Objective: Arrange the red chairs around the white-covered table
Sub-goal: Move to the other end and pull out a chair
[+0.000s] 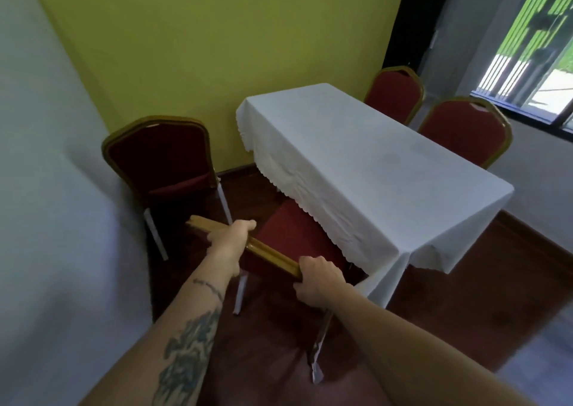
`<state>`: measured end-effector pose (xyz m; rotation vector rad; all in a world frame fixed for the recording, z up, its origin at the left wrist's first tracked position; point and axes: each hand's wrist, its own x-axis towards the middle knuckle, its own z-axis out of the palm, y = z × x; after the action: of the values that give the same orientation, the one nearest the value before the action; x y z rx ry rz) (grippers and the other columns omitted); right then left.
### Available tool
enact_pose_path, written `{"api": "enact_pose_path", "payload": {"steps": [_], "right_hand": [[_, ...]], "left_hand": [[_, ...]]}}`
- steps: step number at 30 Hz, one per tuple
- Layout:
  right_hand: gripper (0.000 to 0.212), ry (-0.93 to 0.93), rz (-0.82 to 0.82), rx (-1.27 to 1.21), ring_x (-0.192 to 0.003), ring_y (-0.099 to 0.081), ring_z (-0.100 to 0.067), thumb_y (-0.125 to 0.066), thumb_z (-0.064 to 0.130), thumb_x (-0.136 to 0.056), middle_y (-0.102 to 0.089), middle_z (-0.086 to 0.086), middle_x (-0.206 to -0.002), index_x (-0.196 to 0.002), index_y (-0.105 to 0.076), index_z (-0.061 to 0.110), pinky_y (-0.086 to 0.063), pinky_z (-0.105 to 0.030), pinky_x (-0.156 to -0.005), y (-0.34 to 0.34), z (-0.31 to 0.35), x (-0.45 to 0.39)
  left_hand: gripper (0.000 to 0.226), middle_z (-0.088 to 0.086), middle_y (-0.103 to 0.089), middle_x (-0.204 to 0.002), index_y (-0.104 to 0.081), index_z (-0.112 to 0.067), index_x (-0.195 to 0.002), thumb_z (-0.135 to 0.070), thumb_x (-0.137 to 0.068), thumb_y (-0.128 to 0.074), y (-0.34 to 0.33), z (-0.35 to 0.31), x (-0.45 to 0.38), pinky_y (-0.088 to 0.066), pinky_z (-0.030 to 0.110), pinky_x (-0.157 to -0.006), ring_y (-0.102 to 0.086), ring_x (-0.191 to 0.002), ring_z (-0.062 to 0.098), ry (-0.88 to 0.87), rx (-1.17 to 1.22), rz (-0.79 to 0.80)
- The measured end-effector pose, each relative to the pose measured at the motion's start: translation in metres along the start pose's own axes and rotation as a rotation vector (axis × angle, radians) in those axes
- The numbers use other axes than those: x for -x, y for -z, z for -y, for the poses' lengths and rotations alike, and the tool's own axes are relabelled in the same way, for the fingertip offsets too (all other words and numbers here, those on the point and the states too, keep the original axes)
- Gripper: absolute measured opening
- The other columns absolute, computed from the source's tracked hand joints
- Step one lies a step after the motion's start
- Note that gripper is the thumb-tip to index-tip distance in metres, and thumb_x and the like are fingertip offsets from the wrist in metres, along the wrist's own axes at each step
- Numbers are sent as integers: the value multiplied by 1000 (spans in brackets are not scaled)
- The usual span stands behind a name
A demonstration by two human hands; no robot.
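A table under a white cloth [366,164] stands in the middle of the room. Directly below me is a red chair with a gold frame [291,235], its seat partly under the cloth's near long side. My left hand [231,238] and my right hand [319,281] both grip the gold top rail of its backrest. A second red chair [161,157] stands apart by the left wall, facing the room. Two more red chairs [395,94] [465,131] stand at the table's far long side with their backs showing.
A yellow-green wall lies behind the table's short end and a white wall is close on my left. A window [533,49] fills the upper right. The floor is dark red-brown, with open floor at the lower right.
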<state>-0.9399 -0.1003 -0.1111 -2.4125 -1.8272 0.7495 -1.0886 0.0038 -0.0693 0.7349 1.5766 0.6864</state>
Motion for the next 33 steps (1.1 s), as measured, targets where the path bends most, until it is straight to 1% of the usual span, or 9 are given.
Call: {"api": "enact_pose_path", "payload": {"steps": [4, 7, 13, 16, 20, 24, 28, 31, 33], "right_hand": [[20, 15, 32, -8, -87, -61, -24, -67, 30, -90, -58, -2, -100, -104, -56, 20, -47, -34, -71, 4, 0, -1], [16, 16, 25, -17, -86, -60, -25, -66, 25, -91, -59, -5, -100, -99, -54, 18, -47, -35, -72, 8, 4, -1], [29, 27, 44, -11, -103, -64, -33, -65, 22, -92, -64, -12, -115, -118, -61, 10, -53, -41, -83, 5, 27, 0], [29, 26, 52, -11, -103, -65, -32, -64, 20, -92, -63, -11, -113, -119, -59, 10, -54, -39, -83, 7, 31, -5], [32, 20, 59, -3, -104, -65, -32, -64, 17, -92, -62, -10, -111, -123, -58, 10, -51, -37, -78, 7, 41, -11], [28, 45, 80, -2, -103, -65, -30, -64, 20, -93, -57, -8, -104, -119, -58, 10, -49, -35, -75, 8, 58, -25], [35, 73, 54, 13, -107, -65, -35, -63, 26, -94, -62, -14, -119, -123, -58, 7, -51, -40, -82, 8, 76, -42], [39, 104, 67, 16, -110, -65, -37, -65, 27, -93, -62, -16, -124, -126, -58, 6, -53, -43, -87, 8, 85, -59], [40, 139, 75, 21, -110, -64, -38, -65, 27, -94, -62, -17, -125, -126, -58, 5, -53, -44, -88, 11, 89, -70]], "left_hand": [[93, 21, -37, -152, 3, -6, -155, -6, -91, -63, -30, 20, 2, -39, 45, -108, -43, -135, 38, -48, -8, -56], [98, 24, -36, -153, 16, -2, -154, -2, -92, -59, -32, 20, -14, -36, 41, -110, -41, -138, 35, -104, -59, -57], [101, 25, -43, -142, 8, 2, -154, 0, -84, -64, -13, 7, -35, -42, 48, -110, -47, -129, 36, -162, -171, -42], [103, 25, -41, -143, 13, 2, -154, -2, -85, -64, -12, 1, -37, -42, 43, -106, -45, -129, 35, -187, -189, -20], [108, 24, -39, -146, 17, 1, -154, -5, -84, -65, -3, -7, -42, -40, 46, -110, -44, -132, 36, -193, -204, 20], [108, 20, -46, -130, 16, 1, -154, -8, -83, -66, 11, -18, -61, -44, 43, -101, -49, -121, 33, -210, -263, 22], [110, 12, -42, -124, 17, -1, -155, -10, -85, -68, 22, -32, -90, -44, 46, -105, -49, -116, 31, -221, -308, 28], [104, 14, -45, -124, 7, 0, -155, -11, -85, -70, 27, -45, -113, -48, 48, -100, -52, -111, 31, -231, -331, 8], [94, 19, -49, -123, -5, -1, -153, -9, -85, -69, 29, -54, -125, -50, 45, -88, -54, -104, 31, -226, -342, -6]]}}
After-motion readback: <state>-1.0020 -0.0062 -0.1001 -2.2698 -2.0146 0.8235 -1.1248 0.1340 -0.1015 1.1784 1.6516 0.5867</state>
